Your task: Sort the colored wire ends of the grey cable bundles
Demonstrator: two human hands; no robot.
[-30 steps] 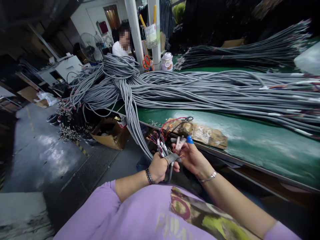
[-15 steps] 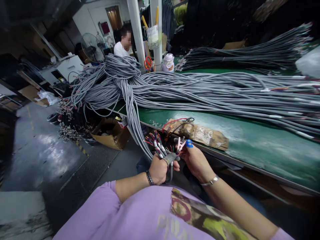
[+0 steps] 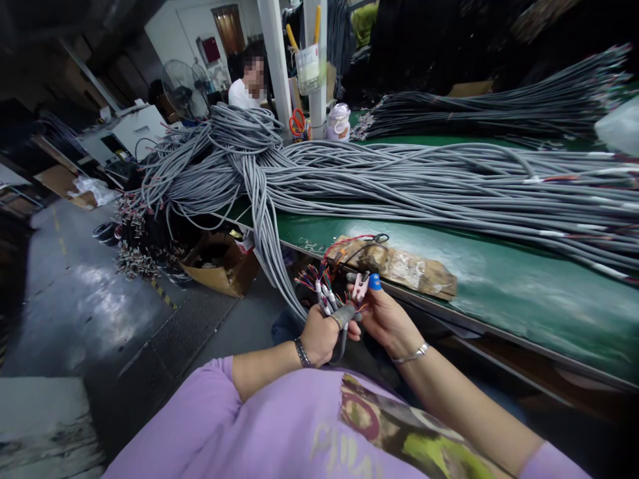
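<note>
My left hand [image 3: 322, 336] is closed around a bunch of grey cables [image 3: 279, 266], its thumb wrapped in grey tape. Stripped ends with white sleeves and thin coloured wires [image 3: 310, 274] fan out above the fist. Just right of it, my right hand [image 3: 387, 319], with blue tape on the thumb tip, pinches a small pale pink clip [image 3: 360, 289] beside the wire ends. The fingers behind the clip are partly hidden.
Long grey cables [image 3: 399, 179] lie along the green bench [image 3: 524, 299]. A wooden block [image 3: 419, 271] with red and black leads sits at its front edge. A cardboard box [image 3: 219, 266] stands below left. Dark cables [image 3: 474, 116] lie at the back; a person [image 3: 244, 93] sits beyond.
Both hands have shifted slightly: the left a little to the right, the right a little to the left, so they are closer together. The clip's arms look less spread.
</note>
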